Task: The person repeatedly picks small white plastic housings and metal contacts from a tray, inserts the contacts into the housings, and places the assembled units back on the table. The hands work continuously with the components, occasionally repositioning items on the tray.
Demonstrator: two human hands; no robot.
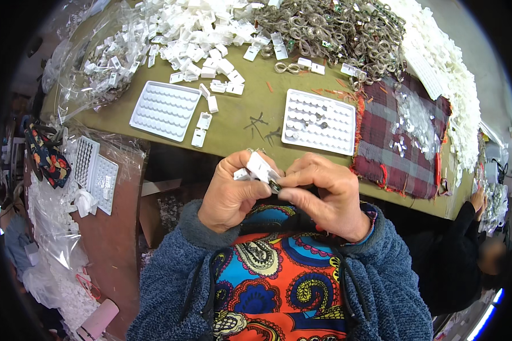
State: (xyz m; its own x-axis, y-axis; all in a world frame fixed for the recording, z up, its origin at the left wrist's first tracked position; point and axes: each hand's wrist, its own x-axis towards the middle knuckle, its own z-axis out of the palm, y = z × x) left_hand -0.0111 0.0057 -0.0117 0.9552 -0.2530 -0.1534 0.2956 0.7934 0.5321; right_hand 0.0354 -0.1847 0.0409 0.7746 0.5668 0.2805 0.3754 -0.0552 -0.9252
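Observation:
Above my lap, my left hand (222, 193) is closed around a small white plastic casing (260, 165), which stands tilted with its lid-like flap up. My right hand (330, 190) pinches at the casing's near right edge, thumb and fingers together. A small dark bit shows between the hands there; its kind is hidden by the fingertips. Just beyond my hands, at the table edge, a white tray (349, 136) with rows of round pockets holds several small dark and silvery discs. To the left lies a similar white tray (182, 132), with two or three casings (199, 136) beside it.
White casings (193, 37) and coiled clear cables (335, 28) are heaped at the back. On the right, plaid cloth (395, 145) bears clear plastic bits (413, 116), with a white heap (455, 85) behind. A co-worker's hand (479, 199) is far right. More trays (104, 187) lie on a side table.

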